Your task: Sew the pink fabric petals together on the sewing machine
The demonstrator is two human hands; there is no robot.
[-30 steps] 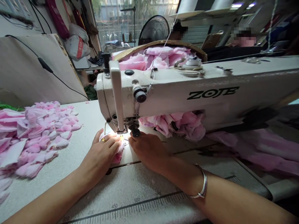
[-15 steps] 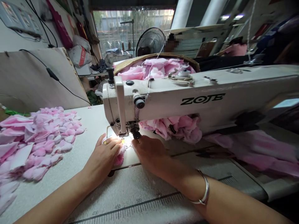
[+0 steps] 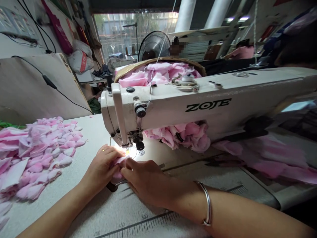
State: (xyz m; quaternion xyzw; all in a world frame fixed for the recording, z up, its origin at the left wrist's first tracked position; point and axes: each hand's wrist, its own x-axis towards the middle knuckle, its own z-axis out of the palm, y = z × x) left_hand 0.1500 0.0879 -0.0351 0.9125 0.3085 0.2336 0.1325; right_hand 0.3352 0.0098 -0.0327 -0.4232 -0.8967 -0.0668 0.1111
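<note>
A white sewing machine [image 3: 158, 105] stands across the view, its needle area lit at the lower left end. Just in front of the needle, a small pink fabric piece [image 3: 118, 172] lies under my fingers. My left hand [image 3: 105, 163] is closed on its left side, fingertips beside the presser foot. From the right, my right hand [image 3: 146, 180] pinches the same piece near its upper right edge, thumb and index finger together. Part of the piece is hidden by both hands.
Many pink and white fabric pieces [image 3: 47, 155] are piled on the table at the left. Gathered pink fabric [image 3: 183, 135] sits behind the machine arm. Dark scissors [image 3: 223, 162] and pink cloth [image 3: 267, 155] lie at the right. A person in pink [image 3: 244, 51] is farther back.
My right hand has come down and left from beside the needle and taken hold of the pink piece. My left hand stays near the presser foot. The view has shifted slightly right.
</note>
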